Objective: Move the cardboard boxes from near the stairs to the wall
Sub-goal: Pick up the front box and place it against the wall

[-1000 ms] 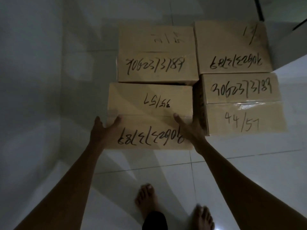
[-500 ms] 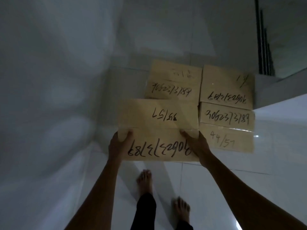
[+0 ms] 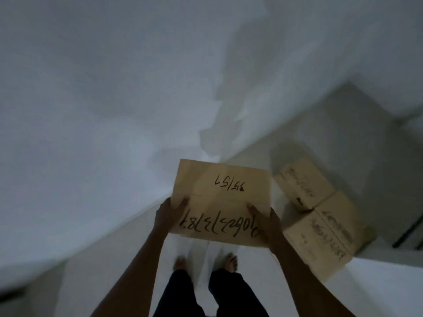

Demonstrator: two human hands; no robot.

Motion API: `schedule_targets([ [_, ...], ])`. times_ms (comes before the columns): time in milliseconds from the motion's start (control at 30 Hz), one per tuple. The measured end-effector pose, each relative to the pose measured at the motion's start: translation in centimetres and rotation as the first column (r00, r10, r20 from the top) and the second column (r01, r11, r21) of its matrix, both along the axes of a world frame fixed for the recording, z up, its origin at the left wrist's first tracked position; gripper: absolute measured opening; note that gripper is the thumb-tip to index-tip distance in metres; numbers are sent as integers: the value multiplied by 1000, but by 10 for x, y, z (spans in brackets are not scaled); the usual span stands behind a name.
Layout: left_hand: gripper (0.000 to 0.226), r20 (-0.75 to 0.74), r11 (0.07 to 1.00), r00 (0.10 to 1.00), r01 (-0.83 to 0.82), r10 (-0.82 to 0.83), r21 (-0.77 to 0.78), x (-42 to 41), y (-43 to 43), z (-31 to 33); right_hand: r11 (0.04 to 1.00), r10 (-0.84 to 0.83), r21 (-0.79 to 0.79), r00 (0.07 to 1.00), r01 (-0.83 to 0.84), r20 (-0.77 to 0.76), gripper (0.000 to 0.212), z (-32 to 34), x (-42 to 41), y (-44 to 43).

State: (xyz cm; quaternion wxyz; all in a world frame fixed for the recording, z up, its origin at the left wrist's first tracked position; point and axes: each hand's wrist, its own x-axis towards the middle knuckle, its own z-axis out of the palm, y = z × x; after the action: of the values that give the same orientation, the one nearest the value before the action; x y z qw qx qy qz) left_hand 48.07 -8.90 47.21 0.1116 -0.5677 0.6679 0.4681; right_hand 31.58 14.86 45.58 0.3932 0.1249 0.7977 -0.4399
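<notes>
I hold a cardboard box (image 3: pixel 220 191) with black handwritten numbers on its top, lifted clear of the floor in front of me. My left hand (image 3: pixel 168 212) grips its near left corner, thumb on top. My right hand (image 3: pixel 269 221) grips its near right corner the same way. To the right, the other cardboard boxes (image 3: pixel 320 221) stay on the floor, blurred, at least two side by side, close to the raised white step (image 3: pixel 377 287).
A white wall (image 3: pixel 103 110) fills the left and upper view, meeting the pale tiled floor (image 3: pixel 128 259) just left of my bare feet (image 3: pixel 230 261). A dark railing (image 3: pixel 409 234) shows at the far right edge. The room is dim.
I have lifted the box off the floor and turned left toward the wall. The remaining boxes have slid to the right of the view.
</notes>
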Motion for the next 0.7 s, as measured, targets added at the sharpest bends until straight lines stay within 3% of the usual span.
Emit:
schedule_targets([
  [200,92,-5,967,968,-249,249,-46,179,-19,25,948,316,-16,948,-316,-28,77,17,114,-78],
  [333,80,-4,909,912,-410,411,-76,301,-32,23,881,473,-3,880,-474,-37,69,21,210,-135],
  [467,86,15,859,861,-506,508,-77,416,-47,22,814,580,-18,814,-581,-42,67,20,312,-178],
  [600,92,40,778,778,-622,626,-89,511,-56,22,736,676,-38,737,-676,-8,81,12,398,-213],
  [700,84,62,726,724,-679,687,-107,561,-67,18,683,729,-44,684,-729,-13,67,3,451,-236],
])
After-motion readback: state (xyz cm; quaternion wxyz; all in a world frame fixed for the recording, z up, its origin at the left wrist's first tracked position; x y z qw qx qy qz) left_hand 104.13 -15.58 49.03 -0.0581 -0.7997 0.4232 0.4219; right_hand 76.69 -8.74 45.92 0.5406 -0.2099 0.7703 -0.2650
